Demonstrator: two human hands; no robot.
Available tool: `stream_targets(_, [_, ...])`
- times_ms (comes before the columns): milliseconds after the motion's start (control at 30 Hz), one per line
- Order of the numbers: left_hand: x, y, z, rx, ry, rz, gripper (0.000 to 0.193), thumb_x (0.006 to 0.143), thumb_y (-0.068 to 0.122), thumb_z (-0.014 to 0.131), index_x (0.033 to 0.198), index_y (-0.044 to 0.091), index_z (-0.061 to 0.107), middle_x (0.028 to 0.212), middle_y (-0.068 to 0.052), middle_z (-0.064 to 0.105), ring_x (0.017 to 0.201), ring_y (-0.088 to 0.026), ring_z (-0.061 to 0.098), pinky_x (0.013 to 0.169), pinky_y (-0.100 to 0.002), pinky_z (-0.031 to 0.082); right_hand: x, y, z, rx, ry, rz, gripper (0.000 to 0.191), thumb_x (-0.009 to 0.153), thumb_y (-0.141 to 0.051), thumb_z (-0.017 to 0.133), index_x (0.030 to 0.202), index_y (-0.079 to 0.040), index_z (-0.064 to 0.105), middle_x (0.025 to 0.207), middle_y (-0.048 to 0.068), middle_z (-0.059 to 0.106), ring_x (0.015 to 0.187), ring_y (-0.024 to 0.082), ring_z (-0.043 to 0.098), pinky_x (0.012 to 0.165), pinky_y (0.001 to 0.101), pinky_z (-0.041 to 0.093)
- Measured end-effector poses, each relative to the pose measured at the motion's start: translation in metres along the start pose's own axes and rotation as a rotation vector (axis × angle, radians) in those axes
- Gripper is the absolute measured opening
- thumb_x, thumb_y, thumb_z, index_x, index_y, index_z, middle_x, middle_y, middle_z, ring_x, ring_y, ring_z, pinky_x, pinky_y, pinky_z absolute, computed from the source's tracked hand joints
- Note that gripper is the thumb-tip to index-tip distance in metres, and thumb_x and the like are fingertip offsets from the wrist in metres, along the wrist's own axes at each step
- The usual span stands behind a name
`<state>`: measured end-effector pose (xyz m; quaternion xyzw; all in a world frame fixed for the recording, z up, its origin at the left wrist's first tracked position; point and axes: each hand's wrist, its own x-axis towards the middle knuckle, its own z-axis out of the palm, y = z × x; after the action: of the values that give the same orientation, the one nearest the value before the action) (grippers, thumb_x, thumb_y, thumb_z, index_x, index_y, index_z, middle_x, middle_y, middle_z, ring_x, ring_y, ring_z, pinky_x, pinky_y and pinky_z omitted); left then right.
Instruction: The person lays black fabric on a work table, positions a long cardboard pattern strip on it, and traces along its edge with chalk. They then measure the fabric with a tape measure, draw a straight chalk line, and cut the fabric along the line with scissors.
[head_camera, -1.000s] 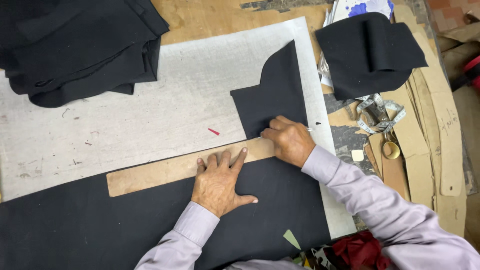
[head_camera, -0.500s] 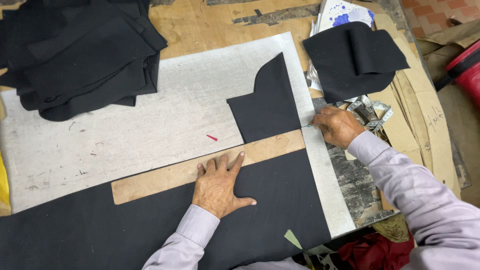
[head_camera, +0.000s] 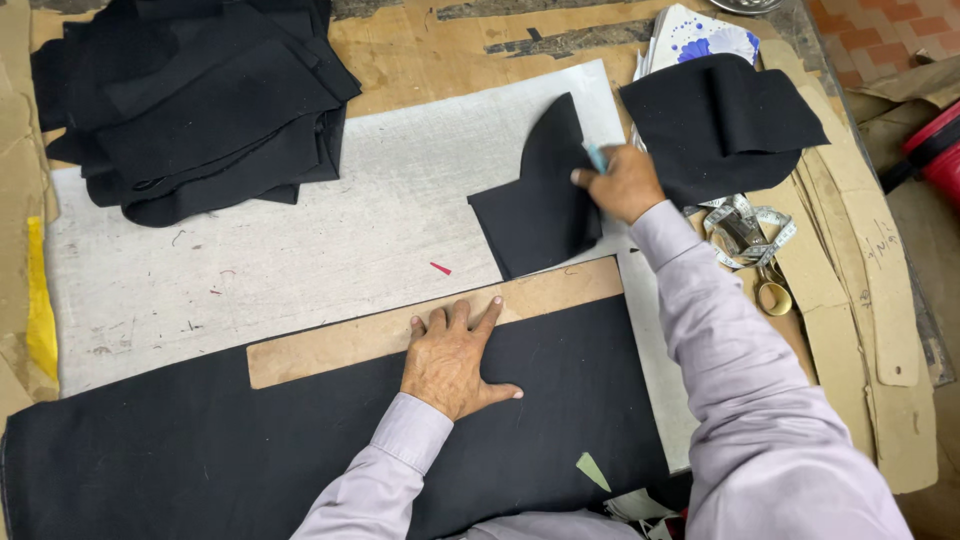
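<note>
Left hand spread flat, pinning wooden ruler | right hand pinching chalk beside cut black piece | I press evenly so the ruler cannot slip.

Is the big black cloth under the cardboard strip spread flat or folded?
Spread flat: the big black cloth lies smooth in one layer on the table, the cardboard strip on its upper edge, the left hand pressing there.
</note>
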<state>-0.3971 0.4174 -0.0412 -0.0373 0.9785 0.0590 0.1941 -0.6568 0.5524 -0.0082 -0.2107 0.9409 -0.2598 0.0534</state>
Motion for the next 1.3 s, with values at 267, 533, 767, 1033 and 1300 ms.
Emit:
stream_targets(267, [-0.002,-0.001,0.004,-0.023,0.049,0.000,0.113,0.068,0.083,0.072,0.156,0.026,0.032,0.136,-0.017,0.047,0.116,-0.038,0.057,0.103,-0.063,0.045,-0.008,0.014,-0.045,-0.022,0.638,-0.339,0.037,0.088,-0.018,0.086,0.104,0.008,0.067,0.086,0.021,0.071,0.071,0.031,0.070,0.064,0.0414,0.056])
stream_targets(533, [-0.009,-0.005,0.012,-0.055,0.162,0.009,0.080,0.083,0.055,0.073,0.152,0.025,0.044,0.132,-0.016,0.053,0.115,-0.035,0.059,0.101,-0.053,0.050,-0.268,0.033,0.038,0.231,-0.327,-0.222,0.046,0.061,-0.022,0.092,0.094,0.000,0.070,0.092,0.015,0.067,0.082,0.036,0.069,0.071,0.0404,0.055])
stream_targets(767, [-0.022,-0.014,0.026,-0.218,0.253,-0.039,0.057,0.086,0.027,0.071,0.142,0.025,0.057,0.138,-0.012,0.053,0.127,-0.033,0.051,0.089,-0.043,0.057,-0.368,0.120,0.030,0.011,-0.929,0.002,0.023,0.076,-0.003,0.080,0.098,-0.009,0.080,0.088,0.012,0.075,0.088,0.029,0.075,0.079,0.0365,0.058])
stream_targets(1033, [-0.021,-0.027,0.026,-0.363,0.394,-0.052,0.052,0.080,0.010,0.075,0.131,0.018,0.067,0.133,-0.005,0.058,0.122,-0.028,0.055,0.097,-0.042,0.052,-0.385,0.063,0.016,0.231,-0.499,0.118,0.027,0.080,-0.019,0.082,0.103,-0.006,0.075,0.083,0.014,0.071,0.076,0.033,0.071,0.070,0.0393,0.055])
stream_targets(1300, [-0.019,-0.014,0.018,-0.283,0.291,-0.137,0.047,0.081,0.016,0.080,0.127,0.020,0.070,0.128,0.000,0.063,0.121,-0.023,0.059,0.100,-0.039,0.051,-0.409,-0.004,0.034,0.392,-0.430,-0.118,0.021,0.085,-0.018,0.079,0.101,-0.004,0.075,0.087,0.010,0.072,0.075,0.028,0.072,0.068,0.0362,0.056])
